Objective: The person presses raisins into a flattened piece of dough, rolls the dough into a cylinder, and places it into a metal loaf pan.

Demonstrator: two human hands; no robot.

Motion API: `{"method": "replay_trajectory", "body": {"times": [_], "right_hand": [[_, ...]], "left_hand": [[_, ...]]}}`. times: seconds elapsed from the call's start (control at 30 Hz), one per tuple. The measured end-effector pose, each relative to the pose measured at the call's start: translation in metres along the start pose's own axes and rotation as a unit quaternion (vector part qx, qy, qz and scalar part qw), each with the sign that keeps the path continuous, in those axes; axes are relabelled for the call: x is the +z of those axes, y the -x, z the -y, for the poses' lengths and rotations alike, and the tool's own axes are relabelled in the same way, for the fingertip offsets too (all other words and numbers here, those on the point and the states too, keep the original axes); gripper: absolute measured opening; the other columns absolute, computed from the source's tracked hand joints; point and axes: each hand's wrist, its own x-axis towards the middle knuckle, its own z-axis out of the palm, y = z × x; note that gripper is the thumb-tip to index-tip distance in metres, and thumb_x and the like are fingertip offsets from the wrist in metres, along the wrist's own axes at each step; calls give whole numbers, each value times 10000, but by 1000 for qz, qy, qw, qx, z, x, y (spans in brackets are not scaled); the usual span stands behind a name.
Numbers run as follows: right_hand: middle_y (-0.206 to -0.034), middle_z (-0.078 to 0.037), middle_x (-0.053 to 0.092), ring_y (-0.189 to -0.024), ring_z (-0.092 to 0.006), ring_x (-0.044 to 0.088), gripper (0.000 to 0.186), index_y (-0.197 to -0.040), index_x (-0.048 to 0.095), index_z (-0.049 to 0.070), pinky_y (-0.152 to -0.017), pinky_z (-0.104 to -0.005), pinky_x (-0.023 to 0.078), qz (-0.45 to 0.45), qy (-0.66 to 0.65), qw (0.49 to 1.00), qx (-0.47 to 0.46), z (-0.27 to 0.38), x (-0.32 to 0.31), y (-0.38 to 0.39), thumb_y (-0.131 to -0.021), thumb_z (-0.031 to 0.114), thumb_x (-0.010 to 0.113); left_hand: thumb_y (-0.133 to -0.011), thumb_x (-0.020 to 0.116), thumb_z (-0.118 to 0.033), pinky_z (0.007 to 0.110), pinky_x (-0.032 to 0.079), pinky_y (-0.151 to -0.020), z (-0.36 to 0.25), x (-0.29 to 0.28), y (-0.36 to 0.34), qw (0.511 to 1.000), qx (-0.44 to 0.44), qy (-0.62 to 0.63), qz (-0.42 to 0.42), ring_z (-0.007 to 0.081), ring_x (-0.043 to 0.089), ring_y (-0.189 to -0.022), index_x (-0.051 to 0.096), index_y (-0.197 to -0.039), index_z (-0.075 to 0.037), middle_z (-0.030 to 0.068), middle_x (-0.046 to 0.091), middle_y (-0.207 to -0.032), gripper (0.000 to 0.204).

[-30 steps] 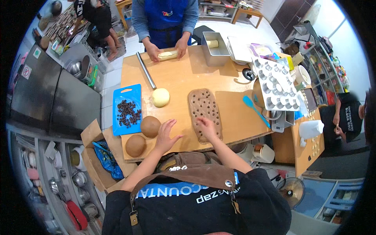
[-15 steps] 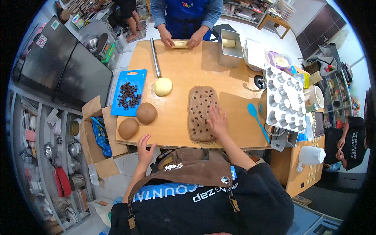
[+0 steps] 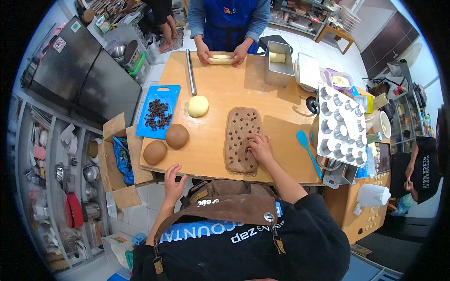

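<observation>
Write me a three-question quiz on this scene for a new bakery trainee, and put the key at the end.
1. Multiple choice: how many round brown dough balls sit on the wooden table? A) One B) Two C) Three

2. True or false: the person's right hand is at the right-hand edge of the flat brown dough sheet.

3. Short answer: what lies in a loose pile on the blue cutting board?

Key:
1. B
2. True
3. Small dark brown chips
</observation>
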Motion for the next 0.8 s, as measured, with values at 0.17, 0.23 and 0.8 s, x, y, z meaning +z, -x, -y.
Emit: {"method": "replay_trajectory", "body": {"times": [0.17, 0.23, 0.8], "right_hand": [[-1214, 20, 561, -1224, -211, 460, 143, -916, 684, 185, -1046, -538, 222, -43, 15, 998, 49, 6, 3, -2, -774, 188, 667], [-1220, 20, 559, -1218, -207, 465, 158, -939, 681, 184, -1044, -533, 228, -32, 64, 996, 46, 4, 7, 3, -783, 186, 660], [-1541, 4, 227, -1433, -229, 158, 716, -1473, 261, 158, -1136, -563, -4, 35, 27, 998, -42, 33, -12, -5, -902, 561, 421]], "left_hand": [[-777, 707, -149, 403, 403, -979, 0, 3, 1, 1000, 1, -3, 11, 322, 508, -1141, 579, -1177, -62, 129, 541, -1226, 430], [-748, 716, -96, 392, 403, -979, -1, 5, 2, 1000, 5, 0, 20, 319, 514, -1140, 573, -1168, -50, 136, 545, -1224, 446], [-768, 706, -137, 400, 392, -987, -4, 8, -3, 999, -1, 5, 32, 322, 501, -1158, 574, -1178, -61, 135, 534, -1236, 437]]}}
